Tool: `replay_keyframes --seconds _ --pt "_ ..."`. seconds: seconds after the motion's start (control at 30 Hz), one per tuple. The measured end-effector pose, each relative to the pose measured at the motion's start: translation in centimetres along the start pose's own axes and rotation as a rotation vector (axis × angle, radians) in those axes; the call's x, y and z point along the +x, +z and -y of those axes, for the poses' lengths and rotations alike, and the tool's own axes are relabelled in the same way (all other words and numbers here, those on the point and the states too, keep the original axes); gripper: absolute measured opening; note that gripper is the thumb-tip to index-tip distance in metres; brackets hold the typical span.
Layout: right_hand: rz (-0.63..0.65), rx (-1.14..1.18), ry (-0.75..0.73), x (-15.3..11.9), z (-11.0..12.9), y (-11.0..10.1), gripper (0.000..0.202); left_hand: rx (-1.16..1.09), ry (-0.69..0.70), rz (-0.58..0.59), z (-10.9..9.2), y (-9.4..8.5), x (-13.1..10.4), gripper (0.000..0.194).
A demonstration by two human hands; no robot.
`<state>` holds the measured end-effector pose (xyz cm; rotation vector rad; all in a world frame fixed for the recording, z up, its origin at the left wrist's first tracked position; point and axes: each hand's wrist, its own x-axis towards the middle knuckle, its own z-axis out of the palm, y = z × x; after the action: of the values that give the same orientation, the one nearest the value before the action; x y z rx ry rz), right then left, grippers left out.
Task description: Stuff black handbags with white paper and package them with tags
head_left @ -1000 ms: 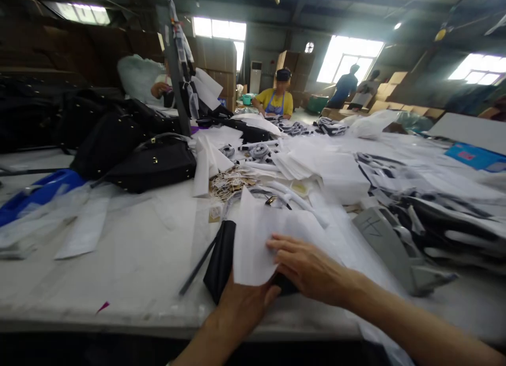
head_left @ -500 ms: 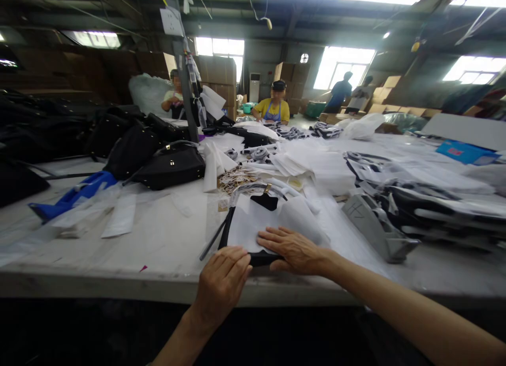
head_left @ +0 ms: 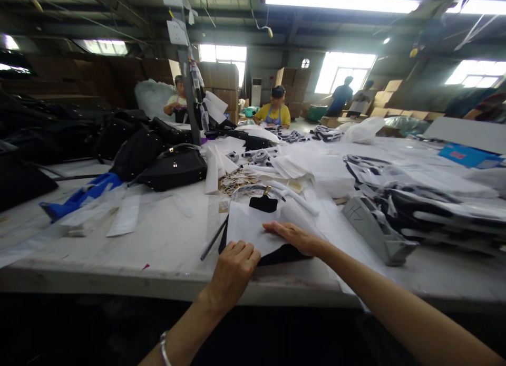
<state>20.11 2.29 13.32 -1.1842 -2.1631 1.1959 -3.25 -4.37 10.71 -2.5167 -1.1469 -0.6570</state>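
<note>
A black handbag (head_left: pixel 279 255) lies at the table's front edge, mostly covered by a white wrapping sheet (head_left: pixel 249 223). Its black flap with a gold clasp (head_left: pixel 264 201) shows past the sheet's far edge, beside wrapped handles (head_left: pixel 249 191). My left hand (head_left: pixel 237 266) is closed over the near left part of the sheet, fingers curled, fingertips partly hidden. Stretched fingers of my right hand (head_left: pixel 296 237) rest on the sheet's right half; its thumb is hidden. A thin dark strap (head_left: pixel 213 240) sticks out left of the bag.
Black handbags (head_left: pixel 172 165) are heaped at left, near a blue piece (head_left: pixel 81 196). Tags with strings (head_left: pixel 237 181) lie behind the bag. At right stand a grey holder (head_left: pixel 377 231) and stacked wrapped bags (head_left: pixel 438 213). A person in yellow (head_left: pixel 273 113) sits across the table.
My left hand has shifted slightly right with the sheet. My right hand has turned and its fingers have drawn together, and more of the bag's black near side shows.
</note>
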Motion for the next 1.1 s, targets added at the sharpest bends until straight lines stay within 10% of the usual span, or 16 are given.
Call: replay_keyframes --seconds 0.2,0.37,0.53,0.67,0.83,1.1 --pt "0.008 -0.305 -0.080 0.7 -1.8 2.0 0.049 -0.139 -0.155 0.237 1.6 -1.0 0.2 0.014" --pt "0.042 -0.460 -0.216 0.7 -1.9 3.0 0.045 -0.083 -0.252 0.495 1.7 -2.2 6.5 0.032" --pt "0.017 -0.321 -0.179 0.3 -1.7 2.5 0.048 -0.073 -0.314 0.373 0.9 1.5 10.8 0.027" --pt "0.034 -0.091 0.011 0.5 -0.7 0.7 0.057 -0.073 -0.312 0.293 0.9 4.9 8.7 0.022" --pt "-0.047 -0.389 0.225 4.9 3.6 -1.2 0.026 -0.068 -0.311 0.224 1.4 7.0 7.4 0.028" --pt "-0.289 -0.585 0.247 9.4 3.4 2.8 0.024 -0.110 -0.357 0.151 1.6 7.5 7.6 0.025"
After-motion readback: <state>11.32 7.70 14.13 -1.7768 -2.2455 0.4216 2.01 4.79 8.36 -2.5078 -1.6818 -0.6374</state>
